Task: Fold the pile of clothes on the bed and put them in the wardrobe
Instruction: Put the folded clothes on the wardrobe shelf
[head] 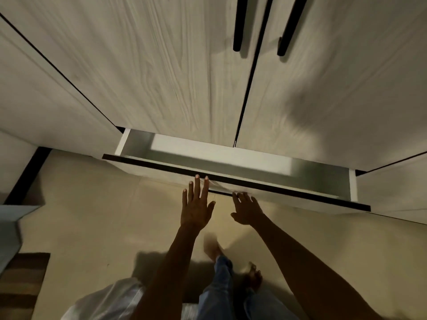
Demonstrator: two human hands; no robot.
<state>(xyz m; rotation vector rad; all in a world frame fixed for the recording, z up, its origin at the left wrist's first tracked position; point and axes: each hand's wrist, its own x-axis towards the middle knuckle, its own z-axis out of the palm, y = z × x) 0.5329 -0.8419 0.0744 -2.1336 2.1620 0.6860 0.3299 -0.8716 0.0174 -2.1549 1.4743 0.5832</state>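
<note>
Dim, warm light, soft shadows on the wardrobe (161,77) (slightly motion-blurred, edges bowed).

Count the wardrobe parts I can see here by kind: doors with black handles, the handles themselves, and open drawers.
Doors with handles: 2, left door and right door
Black handles: 2, and
Open drawers: 1, drawer
Total: 5

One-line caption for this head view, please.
Both hands, left and right, reach with fingers extended to the front edge of the wardrobe's open, empty-looking drawer.
</note>
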